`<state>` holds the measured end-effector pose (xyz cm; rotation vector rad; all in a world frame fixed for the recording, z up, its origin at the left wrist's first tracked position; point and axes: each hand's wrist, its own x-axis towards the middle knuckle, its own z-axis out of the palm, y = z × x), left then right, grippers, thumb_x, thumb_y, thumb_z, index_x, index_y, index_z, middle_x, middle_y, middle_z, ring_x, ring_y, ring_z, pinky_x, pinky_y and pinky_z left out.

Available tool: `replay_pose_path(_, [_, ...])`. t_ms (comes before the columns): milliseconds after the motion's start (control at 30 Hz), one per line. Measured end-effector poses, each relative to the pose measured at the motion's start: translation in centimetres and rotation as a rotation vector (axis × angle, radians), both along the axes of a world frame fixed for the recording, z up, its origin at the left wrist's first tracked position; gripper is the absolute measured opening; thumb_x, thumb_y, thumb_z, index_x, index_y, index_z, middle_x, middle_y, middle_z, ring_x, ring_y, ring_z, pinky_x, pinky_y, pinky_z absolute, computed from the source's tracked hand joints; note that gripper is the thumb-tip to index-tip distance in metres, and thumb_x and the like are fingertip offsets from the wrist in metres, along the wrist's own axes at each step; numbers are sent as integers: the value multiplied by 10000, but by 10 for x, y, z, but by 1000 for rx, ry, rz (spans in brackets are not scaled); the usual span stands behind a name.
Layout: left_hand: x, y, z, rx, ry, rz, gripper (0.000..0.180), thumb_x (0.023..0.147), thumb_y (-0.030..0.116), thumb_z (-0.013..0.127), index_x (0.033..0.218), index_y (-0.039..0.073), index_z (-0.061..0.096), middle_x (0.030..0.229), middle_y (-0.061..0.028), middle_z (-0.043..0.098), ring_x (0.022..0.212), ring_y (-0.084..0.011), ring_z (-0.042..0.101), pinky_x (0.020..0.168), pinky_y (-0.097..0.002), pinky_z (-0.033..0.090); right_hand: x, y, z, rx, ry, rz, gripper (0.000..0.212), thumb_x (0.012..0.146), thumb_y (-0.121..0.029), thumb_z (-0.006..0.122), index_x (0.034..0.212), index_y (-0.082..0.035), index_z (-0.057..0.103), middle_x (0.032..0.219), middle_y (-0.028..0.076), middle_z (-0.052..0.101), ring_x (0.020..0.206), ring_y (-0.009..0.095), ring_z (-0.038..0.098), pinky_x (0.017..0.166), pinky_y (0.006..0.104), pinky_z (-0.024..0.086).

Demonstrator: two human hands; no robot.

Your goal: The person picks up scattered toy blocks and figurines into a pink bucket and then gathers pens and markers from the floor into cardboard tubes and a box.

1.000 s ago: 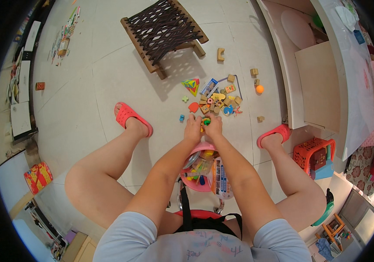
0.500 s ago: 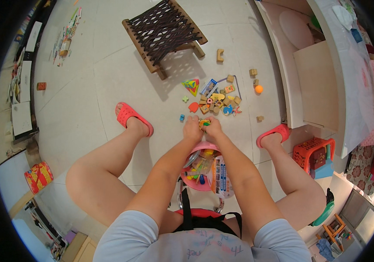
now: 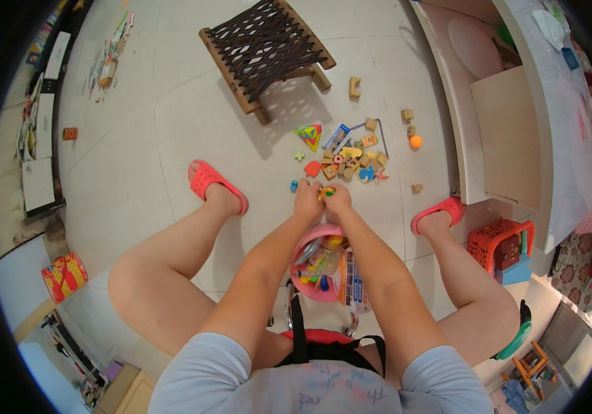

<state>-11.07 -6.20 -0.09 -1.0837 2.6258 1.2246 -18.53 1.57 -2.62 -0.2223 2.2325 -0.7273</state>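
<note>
My left hand (image 3: pixel 307 201) and my right hand (image 3: pixel 338 199) are close together, their fingers closed on a small yellow and green toy (image 3: pixel 325 194). Fingers cover much of it, so its exact kind does not show. Just below the hands, between my knees, is a round pink tub (image 3: pixel 298 257) filled with mixed toys and clear packaging. A flat printed package (image 3: pixel 355 281) leans at its right side. Beyond my hands lies a loose pile of wooden blocks (image 3: pixel 345 172) with a blue piece (image 3: pixel 365 174) and a red piece (image 3: pixel 312 169). A tiny blue toy (image 3: pixel 294 185) sits beside my left hand.
A wooden stool with a woven dark seat (image 3: pixel 266 52) stands ahead. A colourful pyramid puzzle (image 3: pixel 309 136), an orange ball (image 3: pixel 416 141) and a curved wooden block (image 3: pixel 355 87) are on the tiles. An orange basket (image 3: pixel 483 243) stands at right, beside a cabinet (image 3: pixel 504 138). Scattered pens (image 3: pixel 113 52) lie far left.
My two hands have drawn slightly closer around the yellow and green toy, and less of it shows. The whole view has shifted a little; the things on the floor keep their places.
</note>
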Motion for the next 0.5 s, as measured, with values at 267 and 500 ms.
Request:
replay_pose_path(267, [-6,-26,7,53,45,-75,394,530,153,730,892,101,581,973,-174,457,858,-326,502,755,-370,436,-31,3,44,-173,-313,-35,285,623,-84,673,901,-43,624,820,55,614,706,138,585,632,273,478])
replay_pose_path(500, [-24,-26,107,302,-96,-338,415,513,155,746,880,52,581,855,-171,553,782,-267,567,637,-337,477,-48,39,140,-215,-651,-118,299,703,-74,632,994,-63,563,823,36,580,672,123,565,577,258,475])
